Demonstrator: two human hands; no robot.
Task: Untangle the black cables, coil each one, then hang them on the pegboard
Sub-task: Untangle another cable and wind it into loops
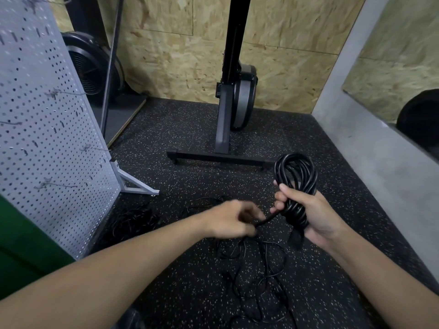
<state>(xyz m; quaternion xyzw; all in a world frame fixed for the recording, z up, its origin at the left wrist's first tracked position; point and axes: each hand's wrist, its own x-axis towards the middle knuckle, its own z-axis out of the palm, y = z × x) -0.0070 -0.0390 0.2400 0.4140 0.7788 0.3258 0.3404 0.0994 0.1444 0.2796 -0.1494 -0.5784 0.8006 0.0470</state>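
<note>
The right hand [316, 217] grips the coiled cable [297, 176] in curled fingers, long axis upright, loop uppermost. The left hand [234, 219] pinches its tail [267, 219], slanting up rightward.

No legible text, label, brand, number or sign on the pegboard [47, 115], coiled cable [297, 172], exercise machine [240, 103] or chipboard wall [180, 62].
</note>
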